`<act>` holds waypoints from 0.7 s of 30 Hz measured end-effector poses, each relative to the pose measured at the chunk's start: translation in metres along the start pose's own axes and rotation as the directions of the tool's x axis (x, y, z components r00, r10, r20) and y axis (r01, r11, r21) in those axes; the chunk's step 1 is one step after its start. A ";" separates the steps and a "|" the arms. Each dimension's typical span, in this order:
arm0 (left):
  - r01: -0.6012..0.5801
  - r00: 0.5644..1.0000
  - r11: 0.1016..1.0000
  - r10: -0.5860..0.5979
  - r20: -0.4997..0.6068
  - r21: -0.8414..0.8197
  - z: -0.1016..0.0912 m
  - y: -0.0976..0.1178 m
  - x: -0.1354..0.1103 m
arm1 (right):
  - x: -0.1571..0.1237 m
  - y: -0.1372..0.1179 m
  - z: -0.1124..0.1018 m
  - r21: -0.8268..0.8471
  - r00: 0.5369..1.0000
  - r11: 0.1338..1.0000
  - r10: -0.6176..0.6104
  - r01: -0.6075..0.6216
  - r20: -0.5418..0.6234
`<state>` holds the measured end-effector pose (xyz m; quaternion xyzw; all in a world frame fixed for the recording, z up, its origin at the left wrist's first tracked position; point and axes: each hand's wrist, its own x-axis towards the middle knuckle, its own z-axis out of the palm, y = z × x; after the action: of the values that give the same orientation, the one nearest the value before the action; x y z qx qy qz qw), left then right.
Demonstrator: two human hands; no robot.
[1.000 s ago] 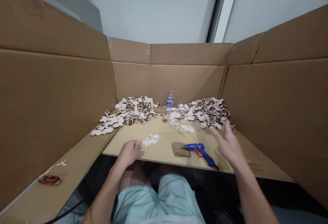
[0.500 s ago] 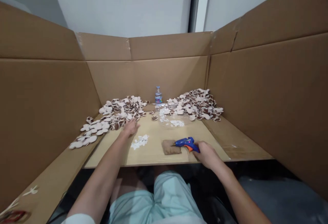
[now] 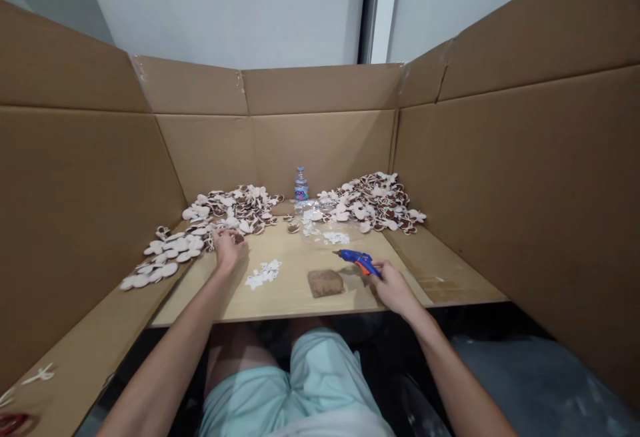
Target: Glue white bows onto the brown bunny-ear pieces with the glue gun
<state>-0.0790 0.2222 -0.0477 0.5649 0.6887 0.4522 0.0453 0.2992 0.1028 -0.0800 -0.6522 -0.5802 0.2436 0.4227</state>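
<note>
Hot glue gun gripped close to loose cutouts

The right hand had its fingers closed around the gun's grip, with the nozzle pointing left toward a clear plastic sheet. The gun appeared to be just above the table, though the view did not settle this. The left hand lay at the near edge of the left pile of cream-and-brown mouse-head cutouts. Its fingers were curled over the pieces, but I could not tell whether they were clamped on one.

If the gun was hot, a drip from the nozzle could have stuck to the plastic sheet or the bare table, because the brown pad lay off to one side rather than beneath it. A careless swing could also have brought the nozzle over the white scraps. The cutouts lay loosely heaped, so a sweep of the left wrist could have pushed them over the table's edge. A reach across the middle could have toppled the water bottle standing between that pile and the right pile, wetting the pieces
</note>
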 end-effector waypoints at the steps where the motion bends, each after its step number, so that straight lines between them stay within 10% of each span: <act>1: 0.005 1.000 0.999 -0.005 -0.026 -0.033 -0.005 0.003 -0.005 | 0.001 -0.001 -0.001 0.024 1.000 1.000 0.006 -0.005 -0.010; 12: 0.101 0.991 0.891 -0.049 0.128 -0.442 -0.051 0.046 -0.114 | -0.015 -0.020 0.005 0.281 0.989 0.955 0.055 -0.091 0.134; 21: 0.175 0.896 0.817 0.099 0.433 -0.550 -0.071 0.076 -0.164 | -0.056 -0.060 0.000 0.093 0.967 0.965 -0.251 0.245 0.049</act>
<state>-0.0050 0.0440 -0.0286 0.5979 0.5022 0.4973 0.3781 0.2543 0.0468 -0.0393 -0.5479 -0.6587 0.2334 0.4598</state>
